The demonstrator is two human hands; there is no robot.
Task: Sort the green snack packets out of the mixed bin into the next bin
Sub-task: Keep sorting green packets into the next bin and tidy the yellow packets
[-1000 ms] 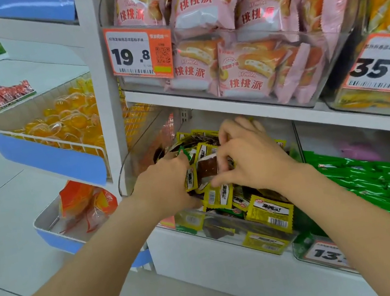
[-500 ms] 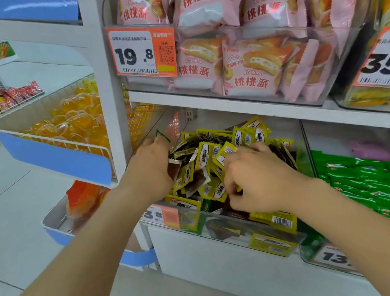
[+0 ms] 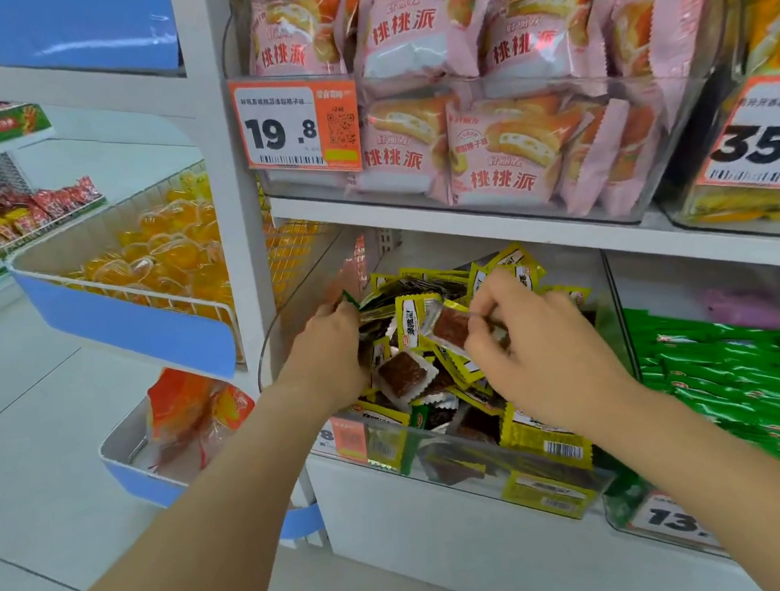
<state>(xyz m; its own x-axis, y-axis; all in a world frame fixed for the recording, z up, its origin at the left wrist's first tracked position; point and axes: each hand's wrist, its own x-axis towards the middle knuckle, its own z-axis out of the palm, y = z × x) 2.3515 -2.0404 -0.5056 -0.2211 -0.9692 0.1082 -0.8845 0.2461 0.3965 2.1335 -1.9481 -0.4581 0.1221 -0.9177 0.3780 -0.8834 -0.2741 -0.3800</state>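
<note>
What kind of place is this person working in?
Most likely a snack shop or supermarket aisle. Shelves carry clear bins heaped with wrapped snacks, pink cake packets above and green packets below right, and orange price tags with barcodes hang on the bin fronts.

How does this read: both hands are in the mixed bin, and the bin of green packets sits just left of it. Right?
Wrong side. In the head view the bin of green packets sits just right of the mixed bin, not left. The left hand and right hand are both in the mixed bin.
</note>
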